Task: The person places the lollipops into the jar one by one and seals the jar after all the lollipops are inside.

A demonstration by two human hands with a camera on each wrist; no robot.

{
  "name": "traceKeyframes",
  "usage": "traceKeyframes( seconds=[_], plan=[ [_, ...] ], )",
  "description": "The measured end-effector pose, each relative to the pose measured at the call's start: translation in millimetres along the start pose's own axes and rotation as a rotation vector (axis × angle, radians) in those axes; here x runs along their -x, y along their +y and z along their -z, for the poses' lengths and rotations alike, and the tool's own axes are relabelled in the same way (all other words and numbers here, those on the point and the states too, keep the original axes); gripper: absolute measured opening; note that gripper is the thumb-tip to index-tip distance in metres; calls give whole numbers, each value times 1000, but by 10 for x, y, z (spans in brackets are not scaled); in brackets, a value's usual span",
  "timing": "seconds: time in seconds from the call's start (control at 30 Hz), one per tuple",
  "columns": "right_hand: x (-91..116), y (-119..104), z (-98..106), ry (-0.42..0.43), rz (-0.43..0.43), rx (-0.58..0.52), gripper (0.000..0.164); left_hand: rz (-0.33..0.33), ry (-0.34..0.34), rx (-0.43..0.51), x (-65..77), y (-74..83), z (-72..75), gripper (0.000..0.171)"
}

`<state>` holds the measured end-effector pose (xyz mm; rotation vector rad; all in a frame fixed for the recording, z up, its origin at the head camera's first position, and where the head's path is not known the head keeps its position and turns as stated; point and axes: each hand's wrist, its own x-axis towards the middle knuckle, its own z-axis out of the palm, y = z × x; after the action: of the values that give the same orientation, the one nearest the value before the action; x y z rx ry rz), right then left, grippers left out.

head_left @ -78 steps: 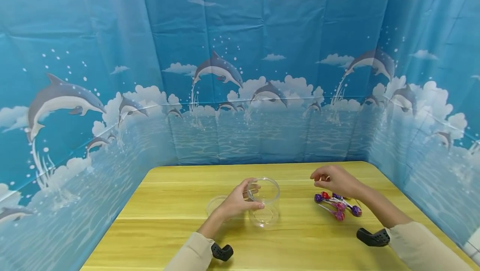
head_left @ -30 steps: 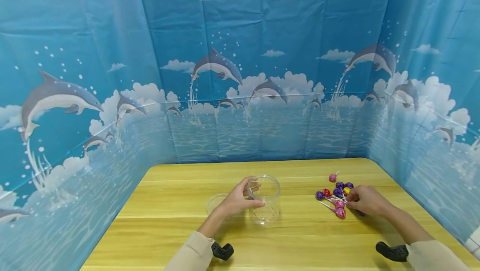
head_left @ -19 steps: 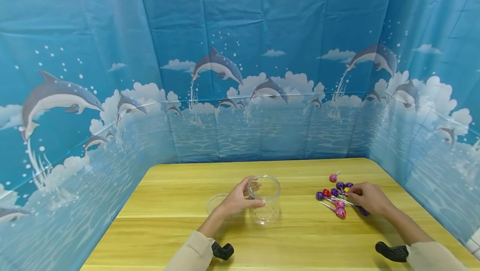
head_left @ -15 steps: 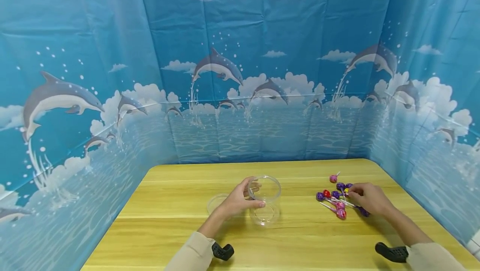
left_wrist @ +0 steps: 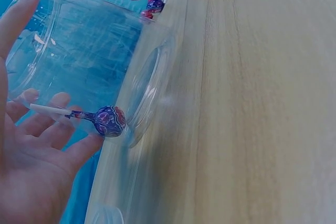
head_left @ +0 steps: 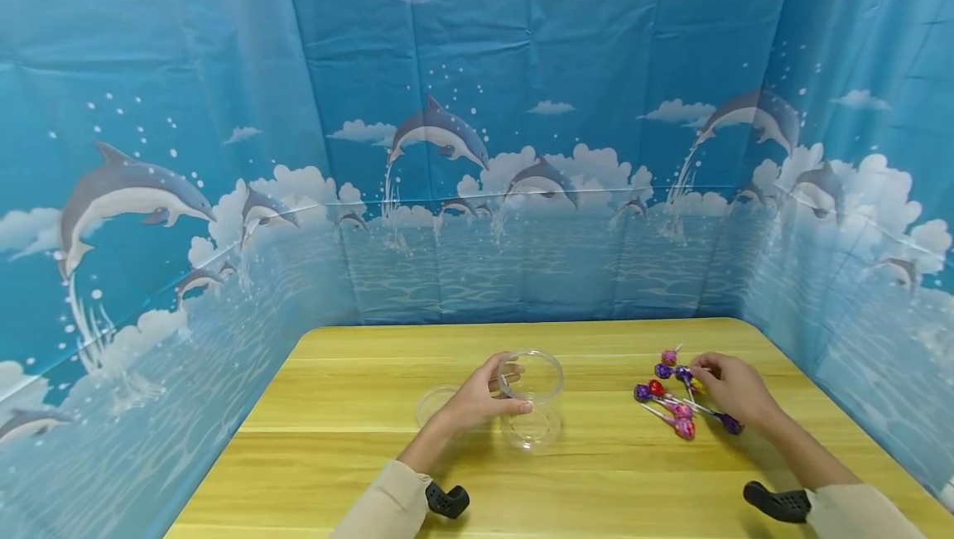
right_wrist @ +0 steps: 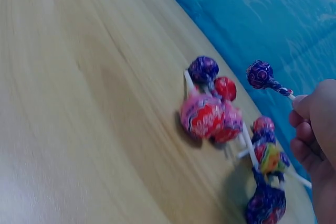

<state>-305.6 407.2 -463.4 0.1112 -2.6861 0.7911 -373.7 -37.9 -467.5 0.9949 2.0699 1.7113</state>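
My left hand [head_left: 473,400] holds a clear plastic jar [head_left: 547,406] upright on the table, thumb on one side and fingers on the other. In the left wrist view a purple-wrapped lollipop [left_wrist: 109,121] shows near those fingers, seemingly inside the jar; the head view does not reveal it. My right hand [head_left: 734,390] pinches the stick of another purple lollipop [right_wrist: 260,74], raised off the table. Below and beside that hand lie several loose lollipops [head_left: 681,412] in pink, red, purple and yellow wrappers, their white sticks crossing.
A clear round lid [head_left: 432,401] lies on the yellow wooden table [head_left: 335,456], left of the jar and partly behind the left hand. A blue dolphin-print curtain [head_left: 477,257] stands along the table's back and sides.
My right hand has come down to the lollipops, spread them apart and lifted a purple one by its stick. One pink lollipop now lies farther back. My left hand stays on the jar.
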Motion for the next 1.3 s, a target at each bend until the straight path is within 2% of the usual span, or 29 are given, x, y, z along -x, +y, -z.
traceKeyframes(
  seconds=[0.2,0.53,0.73,1.3],
  plan=[
    [-44,-185,18,-13,17,-39,26,-1,0,-5,7,13,-9,87],
    [-188,-563,-52,-20,93,-114,17,-2,7,0,1,-6,-14,86],
    [-284,-823,-88,-36,137,-161,16,2,6,7,7,-6,-14,86],
    [-473,-1433,-278,-90,244,-285,14,-9,9,-49,-9,-33,-1,84]
  ],
)
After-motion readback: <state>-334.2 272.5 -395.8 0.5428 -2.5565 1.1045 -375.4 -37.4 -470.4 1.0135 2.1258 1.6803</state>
